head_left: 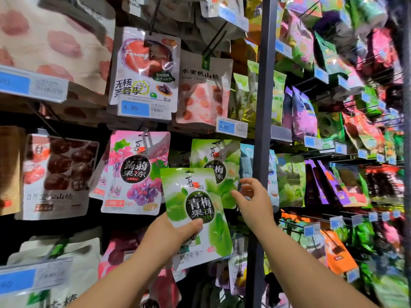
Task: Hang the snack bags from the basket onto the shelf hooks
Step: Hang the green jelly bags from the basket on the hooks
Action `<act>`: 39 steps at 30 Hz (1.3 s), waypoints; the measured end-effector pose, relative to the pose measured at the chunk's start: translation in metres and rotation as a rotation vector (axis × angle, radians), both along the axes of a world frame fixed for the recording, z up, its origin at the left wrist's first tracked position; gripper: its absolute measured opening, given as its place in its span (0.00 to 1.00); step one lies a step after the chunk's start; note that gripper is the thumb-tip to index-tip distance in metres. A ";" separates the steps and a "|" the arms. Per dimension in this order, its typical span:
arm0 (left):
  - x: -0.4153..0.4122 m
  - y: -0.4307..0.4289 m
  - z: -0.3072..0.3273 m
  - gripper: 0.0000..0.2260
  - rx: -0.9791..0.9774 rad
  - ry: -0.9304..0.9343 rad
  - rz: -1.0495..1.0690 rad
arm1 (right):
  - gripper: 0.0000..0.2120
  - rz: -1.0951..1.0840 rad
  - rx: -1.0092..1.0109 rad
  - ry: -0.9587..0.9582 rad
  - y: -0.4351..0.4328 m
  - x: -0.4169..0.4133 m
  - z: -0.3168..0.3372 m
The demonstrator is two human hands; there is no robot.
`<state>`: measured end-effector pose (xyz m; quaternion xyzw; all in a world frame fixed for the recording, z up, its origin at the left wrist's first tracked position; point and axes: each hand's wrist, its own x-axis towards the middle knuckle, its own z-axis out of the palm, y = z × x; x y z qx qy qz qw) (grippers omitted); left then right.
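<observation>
green snack bag [195,210], pink grape bag [135,172]

A shop: snack bags [144,65] hang on hooks [214,41] from nine to three o'clock, with blue price tags [135,108] at ten.

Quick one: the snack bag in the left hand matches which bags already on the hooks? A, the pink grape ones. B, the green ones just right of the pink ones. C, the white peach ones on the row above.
B: the left hand grips a green bag whose leaf design and dark round label match the hanging green bags, right of the pink bags.
</observation>
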<state>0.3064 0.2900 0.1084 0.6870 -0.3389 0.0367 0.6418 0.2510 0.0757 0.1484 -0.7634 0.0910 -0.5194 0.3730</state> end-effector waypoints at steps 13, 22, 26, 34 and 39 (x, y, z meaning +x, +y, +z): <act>-0.001 -0.047 0.038 0.06 -0.040 0.067 -0.189 | 0.08 0.532 0.386 0.102 0.002 -0.016 -0.015; 0.011 -0.073 0.064 0.17 -0.064 -0.034 -0.020 | 0.07 0.406 0.447 -0.159 0.001 -0.001 0.004; 0.012 -0.078 0.074 0.14 -0.114 -0.072 0.033 | 0.07 0.373 0.445 -0.199 0.003 0.007 0.014; 0.025 -0.086 0.078 0.13 -0.157 -0.059 0.061 | 0.05 0.281 0.430 -0.171 -0.002 0.022 0.026; 0.033 -0.092 0.078 0.14 -0.153 -0.047 0.076 | 0.09 0.192 0.408 -0.125 -0.008 0.035 0.026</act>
